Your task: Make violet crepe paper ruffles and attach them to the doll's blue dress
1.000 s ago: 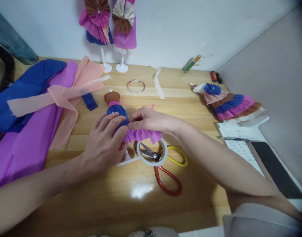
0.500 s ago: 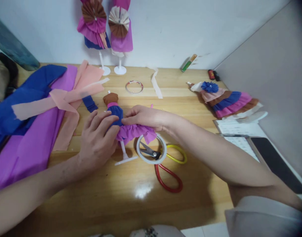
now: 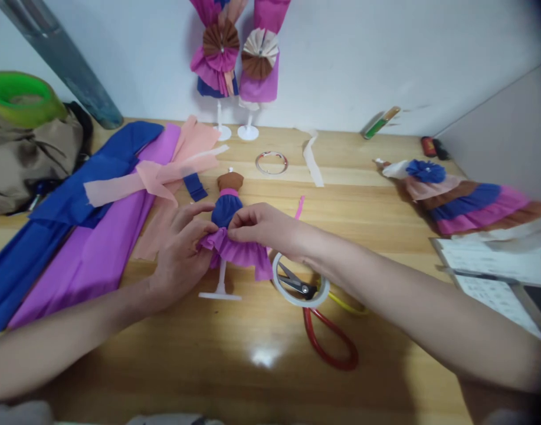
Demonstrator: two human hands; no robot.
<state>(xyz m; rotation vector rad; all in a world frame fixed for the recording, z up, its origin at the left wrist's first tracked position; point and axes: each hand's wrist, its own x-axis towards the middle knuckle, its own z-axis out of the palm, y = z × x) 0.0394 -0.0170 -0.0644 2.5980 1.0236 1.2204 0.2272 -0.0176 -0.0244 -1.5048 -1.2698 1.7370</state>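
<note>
In front of me a small doll dress form (image 3: 228, 203) stands on a white stand (image 3: 221, 289), with a brown top, a pink waistband and a blue skirt. A gathered purple crepe paper ruffle (image 3: 248, 255) lies around the lower edge of the blue skirt. My left hand (image 3: 182, 251) pinches the ruffle's left end between thumb and fingertips. From the other side, my right hand (image 3: 265, 227) pinches the ruffle's upper edge at the skirt front. Scissors with red and yellow handles (image 3: 332, 348) lie beneath a white tape roll (image 3: 325, 289), right of the stand.
Blue crepe paper (image 3: 97, 171), purple crepe paper (image 3: 115, 254) and peach strips (image 3: 115, 189) lie on the left. Two dressed forms (image 3: 259, 71) stand by the wall. A layered doll dress (image 3: 469, 200) lies at right, above a printed sheet (image 3: 495, 260). A thin tape ring (image 3: 271, 163) sits mid-table.
The view has shifted left, so things appear farther right. My left hand has moved from lying over the skirt to pinching the ruffle. The ruffle now spreads across the skirt's front.
</note>
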